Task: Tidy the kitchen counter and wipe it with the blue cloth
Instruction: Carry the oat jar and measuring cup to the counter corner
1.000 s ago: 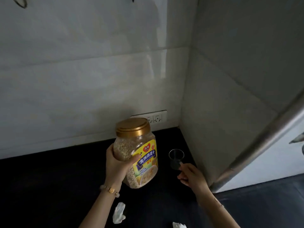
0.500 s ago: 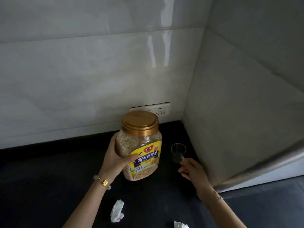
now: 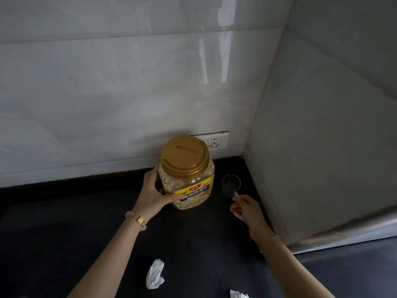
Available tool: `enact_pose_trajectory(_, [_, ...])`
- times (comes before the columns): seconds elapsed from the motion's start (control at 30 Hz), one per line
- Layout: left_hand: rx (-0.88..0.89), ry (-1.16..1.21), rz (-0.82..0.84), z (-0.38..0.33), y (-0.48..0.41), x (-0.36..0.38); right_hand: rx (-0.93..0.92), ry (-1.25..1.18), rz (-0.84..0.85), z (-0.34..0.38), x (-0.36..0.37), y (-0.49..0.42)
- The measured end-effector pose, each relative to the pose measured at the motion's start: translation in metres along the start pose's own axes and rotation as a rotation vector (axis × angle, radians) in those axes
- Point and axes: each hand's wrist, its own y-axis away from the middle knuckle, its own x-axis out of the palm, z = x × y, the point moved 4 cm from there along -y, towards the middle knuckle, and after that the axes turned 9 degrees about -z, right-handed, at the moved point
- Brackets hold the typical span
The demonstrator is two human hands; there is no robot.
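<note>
Oats fill a clear plastic jar (image 3: 189, 183) with a gold screw lid (image 3: 185, 154) and a yellow label. It stands upright on the black stone counter (image 3: 64, 222) near the back wall, just below a white wall socket (image 3: 214, 143). The left hand (image 3: 153, 195) grips the jar's side at nine o'clock, fingers and thumb wrapped round it, with a beaded bracelet (image 3: 137, 219) on that wrist. At the jar's three o'clock, apart from it, stands a small clear plastic scoop cup (image 3: 231, 184), its short handle pinched by the right hand (image 3: 247, 208). One crumpled white tissue (image 3: 155, 275) lies at the jar's six o'clock, well apart from it. Another white tissue scrap (image 3: 238, 294) shows at five o'clock, at the bottom edge of view.
</note>
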Motion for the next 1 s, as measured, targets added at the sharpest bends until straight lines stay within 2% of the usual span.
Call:
enact_pose_trajectory(0.27, [-0.036,0.048,-0.015,0.005,-0.002,0.001,0.065,-0.090,-0.044,0.006,0.013,-0.016])
enact_pose_trajectory(0.5, [-0.063,0.073,0.024,0.012,-0.005,-0.004,0.090,-0.045,0.023,0.008,0.008,-0.007])
enact_pose_trajectory(0.7, [-0.026,-0.049,0.029,0.002,0.007,-0.005,0.032,0.069,0.069,0.007,-0.010,0.019])
enact_pose_trajectory(0.83, [0.015,-0.358,-0.063,0.006,0.033,-0.019,-0.065,0.148,0.091,0.002,-0.028,0.041])
enact_pose_trajectory(1.0, [0.023,-0.342,-0.148,0.024,0.106,-0.048,-0.212,0.240,0.092,-0.011,-0.041,0.074])
